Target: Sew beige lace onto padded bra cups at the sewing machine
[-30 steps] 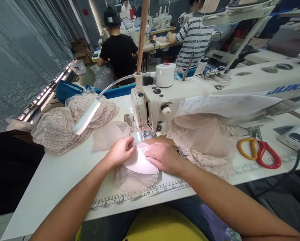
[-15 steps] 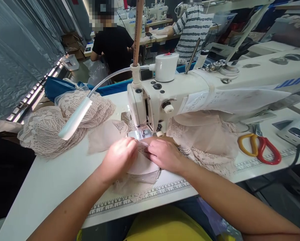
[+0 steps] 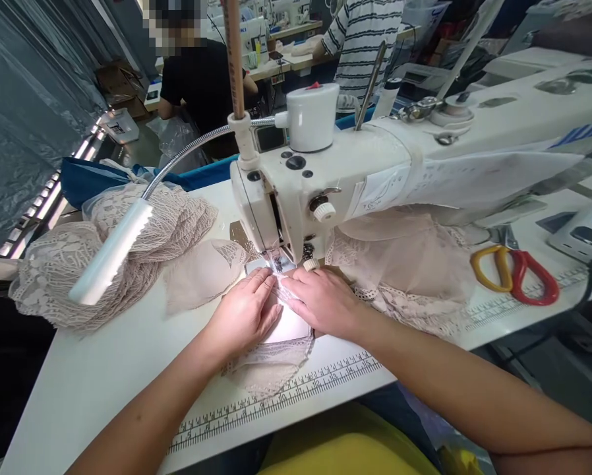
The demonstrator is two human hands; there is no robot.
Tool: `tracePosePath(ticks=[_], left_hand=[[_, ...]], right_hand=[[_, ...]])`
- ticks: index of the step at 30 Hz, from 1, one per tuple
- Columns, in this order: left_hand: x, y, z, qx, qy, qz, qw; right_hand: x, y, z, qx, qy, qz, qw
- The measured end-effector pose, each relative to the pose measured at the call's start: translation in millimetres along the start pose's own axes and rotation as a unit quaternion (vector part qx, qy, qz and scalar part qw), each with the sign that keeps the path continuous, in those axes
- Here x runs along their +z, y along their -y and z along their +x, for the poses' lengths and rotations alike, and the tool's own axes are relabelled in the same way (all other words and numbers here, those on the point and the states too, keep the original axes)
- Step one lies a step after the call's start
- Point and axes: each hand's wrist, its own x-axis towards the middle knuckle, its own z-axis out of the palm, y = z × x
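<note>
My left hand (image 3: 246, 311) and my right hand (image 3: 318, 300) lie flat, side by side, on a pale lace cup piece (image 3: 271, 359) with a white lining (image 3: 291, 324). Their fingertips press the fabric just in front of the needle and presser foot (image 3: 278, 264) of the white sewing machine (image 3: 355, 171). Both hands have fingers stretched out and grip nothing.
A heap of beige lace pieces (image 3: 103, 257) lies at the left under the machine's gooseneck lamp (image 3: 111, 254). More lace and mesh (image 3: 405, 264) is piled right of the needle. Yellow and red scissors (image 3: 516, 274) lie at the right. Two people sit at machines behind.
My left hand has opened from a pinch on the fabric edge to lying flat. Both hands slid the piece forward towards the needle. The view has shifted down and left.
</note>
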Motion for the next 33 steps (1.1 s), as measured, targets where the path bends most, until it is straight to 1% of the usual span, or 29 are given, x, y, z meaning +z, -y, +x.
tracePosePath(ticks=[7, 16, 22, 24, 27, 30, 33], left_hand=[[3.6, 17, 8, 0.020, 0.022, 0.002, 1.000], [0.8, 26, 14, 0.047, 0.047, -0.003, 0.998], [-7.6, 36, 17, 0.084, 0.050, 0.021, 0.995], [-12.3, 36, 16, 0.094, 0.045, 0.049, 0.993], [-15.6, 30, 10, 0.103, 0.026, 0.076, 0.991], [-11.5, 21, 6, 0.116, -0.001, 0.052, 0.992], [-3.7, 17, 4, 0.115, -0.026, 0.019, 0.993]], right_hand=[[1, 0, 4, 0.018, -0.007, -0.016, 1.000], [-1, 1, 7, 0.046, 0.008, -0.013, 0.999], [0, 0, 8, 0.045, -0.013, -0.016, 0.999], [0, -3, 7, 0.043, -0.007, -0.003, 0.999], [1, -8, 4, 0.042, -0.010, 0.020, 0.999], [3, -10, 2, 0.043, -0.021, 0.036, 0.998], [6, -10, 2, 0.022, -0.042, 0.057, 0.997]])
